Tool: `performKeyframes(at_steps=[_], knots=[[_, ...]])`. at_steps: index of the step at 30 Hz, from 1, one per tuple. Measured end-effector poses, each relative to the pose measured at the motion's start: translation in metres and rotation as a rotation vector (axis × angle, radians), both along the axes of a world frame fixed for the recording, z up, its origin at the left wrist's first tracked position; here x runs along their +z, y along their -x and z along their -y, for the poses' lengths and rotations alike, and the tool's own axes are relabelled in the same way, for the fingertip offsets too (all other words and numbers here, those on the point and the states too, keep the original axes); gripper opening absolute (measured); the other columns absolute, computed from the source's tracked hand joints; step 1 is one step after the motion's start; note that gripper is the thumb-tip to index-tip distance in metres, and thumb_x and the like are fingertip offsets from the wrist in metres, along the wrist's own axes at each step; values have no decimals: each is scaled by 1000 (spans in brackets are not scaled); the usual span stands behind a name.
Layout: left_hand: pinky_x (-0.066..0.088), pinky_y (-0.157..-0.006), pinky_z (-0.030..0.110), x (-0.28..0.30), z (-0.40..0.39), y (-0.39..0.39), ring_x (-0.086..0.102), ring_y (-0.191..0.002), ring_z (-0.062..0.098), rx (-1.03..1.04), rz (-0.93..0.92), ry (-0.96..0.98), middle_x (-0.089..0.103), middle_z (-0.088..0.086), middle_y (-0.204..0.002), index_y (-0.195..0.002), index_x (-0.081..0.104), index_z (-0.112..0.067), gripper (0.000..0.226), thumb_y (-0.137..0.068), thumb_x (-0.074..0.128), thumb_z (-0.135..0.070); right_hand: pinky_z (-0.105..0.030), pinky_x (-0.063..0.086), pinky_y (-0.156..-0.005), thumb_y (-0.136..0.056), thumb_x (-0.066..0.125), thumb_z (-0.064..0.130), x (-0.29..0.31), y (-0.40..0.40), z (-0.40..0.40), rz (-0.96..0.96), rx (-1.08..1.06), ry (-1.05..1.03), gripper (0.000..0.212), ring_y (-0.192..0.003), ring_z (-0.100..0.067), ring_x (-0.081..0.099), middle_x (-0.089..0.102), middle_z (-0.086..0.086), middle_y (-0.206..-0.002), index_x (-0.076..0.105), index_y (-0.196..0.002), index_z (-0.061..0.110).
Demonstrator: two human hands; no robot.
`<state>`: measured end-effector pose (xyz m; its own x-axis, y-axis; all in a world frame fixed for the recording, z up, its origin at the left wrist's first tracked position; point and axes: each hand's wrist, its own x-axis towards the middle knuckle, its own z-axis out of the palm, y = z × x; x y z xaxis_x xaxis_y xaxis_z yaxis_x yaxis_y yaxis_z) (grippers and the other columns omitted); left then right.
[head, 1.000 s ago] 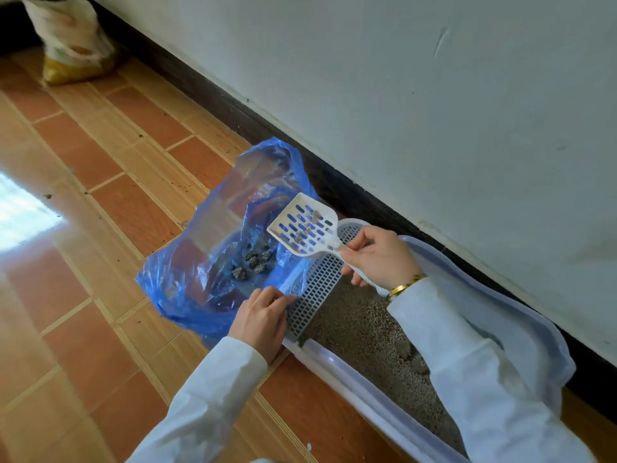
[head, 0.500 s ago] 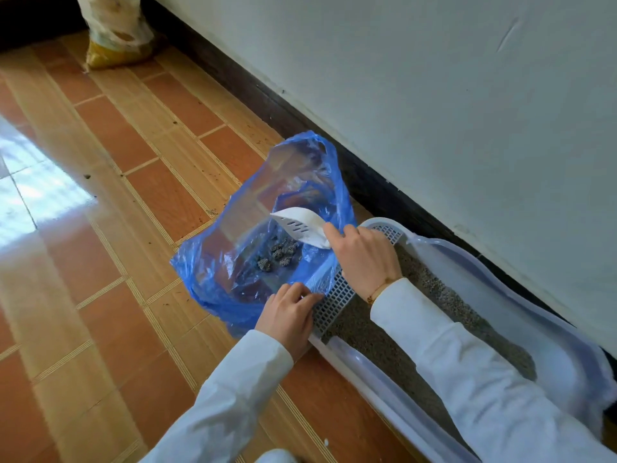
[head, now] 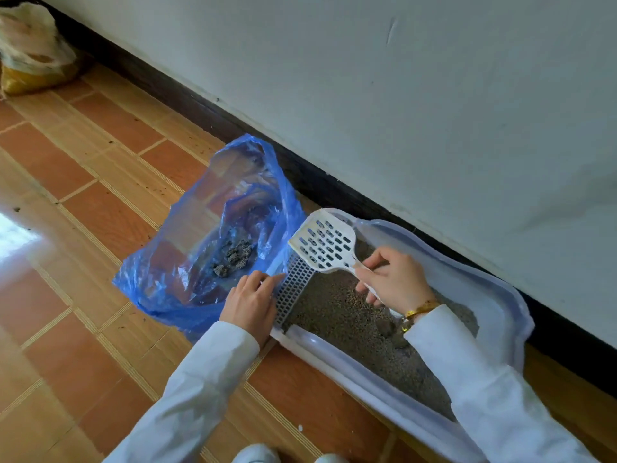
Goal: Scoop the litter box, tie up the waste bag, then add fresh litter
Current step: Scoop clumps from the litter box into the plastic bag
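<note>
A white litter box (head: 337,364) with brown-grey litter (head: 347,319) lies along the wall. Its left end has a white grid step (head: 293,292). A blue waste bag (head: 187,262) stands open on the floor to the left, with dark clumps (head: 235,255) inside. My right hand (head: 394,279) grips the handle of a white slotted scoop (head: 325,243), held empty above the box's left end. My left hand (head: 250,304) rests on the bag's edge where it meets the grid. Two clumps (head: 389,329) sit in the litter near my right wrist.
A white wall with a dark skirting board (head: 207,110) runs close behind the box. An orange tiled floor (head: 83,182) spreads to the left. A pale sack with yellow contents (head: 31,58) stands in the far left corner.
The scoop was tipped into the bag half a second ago; now it has come back out, turned flat and empty over the box's end. My left hand stays on the bag's edge.
</note>
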<state>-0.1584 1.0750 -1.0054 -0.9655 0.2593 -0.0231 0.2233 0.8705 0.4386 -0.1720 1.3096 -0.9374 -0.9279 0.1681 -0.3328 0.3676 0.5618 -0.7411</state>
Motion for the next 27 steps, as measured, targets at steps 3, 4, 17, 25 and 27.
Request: performKeyframes(at_steps=[3,4,17,25,27], knots=[[49,-83,48,3,-9,3,54,-102,35,-27,-32,7,56,15,-117,-128,54,-12,45,-84,57,-5,-25,51,-44,-85,68,27,4,-35,-41,92,-79,-21,17,-44,-12,63,71,2,-60,57,-79,15],[49,-82,49,3,-12,5,54,-102,36,-27,-33,12,56,16,-118,-127,55,-11,44,-83,59,-4,-27,54,-47,-86,67,28,6,-46,-55,122,-104,-59,18,-44,-13,63,71,3,-60,57,-79,15],[49,-77,54,4,-38,9,54,-95,43,-105,-42,59,58,22,-117,-115,64,-4,37,-78,65,-1,-26,43,-58,-93,47,32,22,-104,-114,580,63,-709,13,-75,-20,58,52,1,-74,44,-86,21],[51,-76,55,2,-39,9,56,-94,44,-101,-65,59,60,23,-113,-111,65,-3,36,-76,68,0,-34,57,-72,-87,49,24,17,-96,-108,670,45,-602,9,-77,-23,67,66,-5,-80,50,-81,17],[51,-75,55,1,-39,8,57,-92,44,-96,-70,58,60,23,-111,-110,66,-3,36,-74,69,1,-38,59,-75,-87,48,22,3,-95,-103,634,-2,-515,11,-74,-23,70,69,-7,-77,54,-83,14]])
